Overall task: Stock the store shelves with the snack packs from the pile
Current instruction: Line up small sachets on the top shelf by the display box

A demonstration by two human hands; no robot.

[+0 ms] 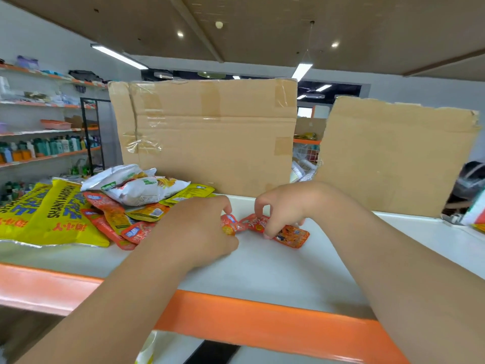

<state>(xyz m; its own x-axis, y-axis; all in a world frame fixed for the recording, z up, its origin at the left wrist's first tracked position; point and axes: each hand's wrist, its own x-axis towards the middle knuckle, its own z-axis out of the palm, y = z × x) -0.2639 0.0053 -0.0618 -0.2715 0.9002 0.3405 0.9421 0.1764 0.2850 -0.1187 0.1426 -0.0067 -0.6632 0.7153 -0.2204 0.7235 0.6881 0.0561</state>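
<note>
Obs.: Work is carried out on a white shelf (262, 271) with an orange front edge (262, 319).

- The left hand (202, 227) is curled round a small red pack (228, 225), which is gripped at the fingertips and held just above or on the shelf; which of the two cannot be told.
- The right hand (278, 206) is arched over a flat red pack (291, 236) lying on the shelf. Its fingertips are bent down onto the pack and appear to pinch its near end. Thumb position under the wrapper cannot be told.
- The two packs meet end to end between the hands.
- The pile (110, 206) lies just left of the left forearm, with yellow bags (44, 214) underneath and a white bag (141, 187) on top.
- A cardboard sheet (207, 132) stands upright at the back of the shelf.

Step judged: packs taken from the pile are being laid out in the bare middle of the shelf. Most of the stock is not yet placed.

Risks:
- Where the two packs touch, one could be dragged askew when the other is shifted.
- The wrappers look slick, so a light fingertip hold may slip.
- The pile could be nudged by the left forearm and its loose top bag sent sliding.
- The cardboard could be tipped if packs are pushed hard against it.
</note>
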